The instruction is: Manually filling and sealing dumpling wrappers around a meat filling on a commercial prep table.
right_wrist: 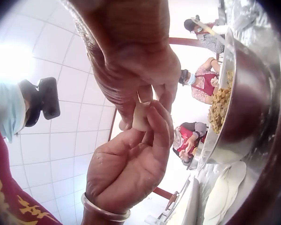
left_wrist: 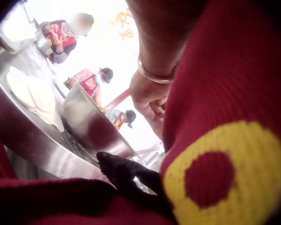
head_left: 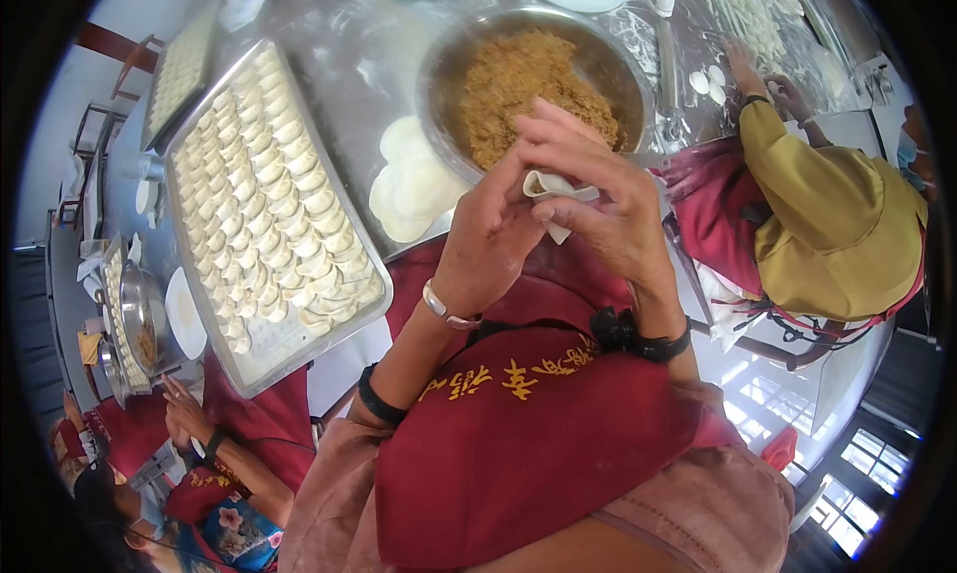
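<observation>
A folded dumpling wrapper with a bit of filling showing is held between both hands, near the bowl's lower edge in the head view. My left hand, with a silver bracelet, holds one side of it with bent fingers. From the other side my right hand pinches the dough between thumb and fingers. In the right wrist view the pale dough sits between the fingertips of my left hand and my right hand. The left wrist view shows my left hand partly, its fingertips hidden.
A metal bowl of orange-brown filling stands in front. Round wrappers overlap left of it. Farther left lies a tray with rows of dumplings. People work at right and lower left.
</observation>
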Demonstrator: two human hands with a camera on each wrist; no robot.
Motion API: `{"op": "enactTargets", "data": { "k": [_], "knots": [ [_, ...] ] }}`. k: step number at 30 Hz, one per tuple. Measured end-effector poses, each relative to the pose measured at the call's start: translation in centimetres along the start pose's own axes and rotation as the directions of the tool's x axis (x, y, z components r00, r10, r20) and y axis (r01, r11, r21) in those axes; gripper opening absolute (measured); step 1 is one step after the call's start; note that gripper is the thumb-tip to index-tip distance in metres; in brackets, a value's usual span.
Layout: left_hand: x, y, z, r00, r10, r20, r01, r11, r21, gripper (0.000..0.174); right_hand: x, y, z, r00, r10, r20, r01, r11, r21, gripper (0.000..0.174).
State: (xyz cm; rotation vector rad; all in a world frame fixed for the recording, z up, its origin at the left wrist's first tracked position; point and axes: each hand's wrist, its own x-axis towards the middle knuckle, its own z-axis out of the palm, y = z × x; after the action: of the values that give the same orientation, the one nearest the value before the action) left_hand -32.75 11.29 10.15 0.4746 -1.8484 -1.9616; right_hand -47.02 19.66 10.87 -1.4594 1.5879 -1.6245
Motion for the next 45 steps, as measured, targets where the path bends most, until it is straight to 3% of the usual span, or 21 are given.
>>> {"op": "enactTargets", "data": {
  "k": [2,5,9,15,18,21,23,26,27,32,35,39,45],
  "knots": [
    [0.0,0.4,0.3,0.999,-0.009,-0.036,0.007,0.999,-0.042,0.058,0.0,0.1,-0.1,1.000,0.009,0.012,-0.010,0.999,0.050,0.019],
    [-0.1,0.4,1.0,0.995,0.010,-0.103,-0.022,0.993,-0.115,0.058,-0.3,0.8,0.1,0.996,-0.087,-0.026,0.089,0.992,0.091,0.014],
    [0.0,-0.1,1.1,0.986,0.070,-0.153,-0.087,0.991,-0.103,0.057,-0.6,1.1,0.8,0.994,-0.049,-0.094,0.060,0.991,0.118,0.012],
    [-0.3,0.7,1.1,0.987,0.003,-0.159,-0.030,0.985,-0.168,0.054,-0.5,0.9,1.6,0.983,0.006,-0.182,0.020,0.989,0.144,0.016],
    [-0.6,-0.3,0.9,0.979,0.051,-0.199,-0.046,0.999,0.027,0.047,-0.7,1.7,1.2,0.988,-0.074,-0.134,0.081,0.996,0.043,0.017],
    [-0.6,-0.3,0.6,0.987,0.096,-0.132,-0.081,0.990,0.115,0.045,-0.7,1.9,1.1,0.984,-0.152,-0.097,0.149,0.988,-0.037,0.016],
    [-0.7,0.5,0.5,0.994,-0.001,-0.110,0.001,1.000,-0.004,0.045,-0.7,1.7,0.9,0.982,-0.178,-0.066,0.173,0.982,-0.073,0.016],
    [-0.7,0.5,0.1,0.994,-0.094,-0.056,0.088,0.991,-0.096,0.044,-0.4,0.1,0.9,0.998,-0.008,-0.060,0.007,1.000,-0.015,0.020],
    [-0.7,0.3,0.0,0.992,-0.118,-0.034,0.113,0.987,-0.113,0.043,-0.2,-0.2,0.8,1.000,-0.014,-0.024,0.014,1.000,-0.006,0.022],
    [-0.8,-0.2,0.2,0.999,-0.034,-0.016,0.032,0.993,-0.111,0.038,0.0,0.4,0.2,0.989,-0.100,0.110,0.095,0.994,0.049,0.024],
    [-0.8,0.2,0.6,0.998,-0.013,-0.055,0.003,0.984,-0.177,0.038,-0.2,0.7,0.3,0.991,-0.119,0.062,0.107,0.979,0.175,0.020],
    [-1.0,0.8,1.2,0.987,-0.029,-0.159,-0.012,0.969,-0.248,0.037,-0.4,0.6,0.8,0.995,-0.091,0.037,0.082,0.978,0.194,0.016],
    [-1.1,-0.6,0.8,0.982,0.050,-0.183,-0.098,0.961,-0.260,0.033,-0.4,-0.1,2.0,0.998,-0.029,-0.049,0.040,0.970,0.239,0.017]
  ]
}}
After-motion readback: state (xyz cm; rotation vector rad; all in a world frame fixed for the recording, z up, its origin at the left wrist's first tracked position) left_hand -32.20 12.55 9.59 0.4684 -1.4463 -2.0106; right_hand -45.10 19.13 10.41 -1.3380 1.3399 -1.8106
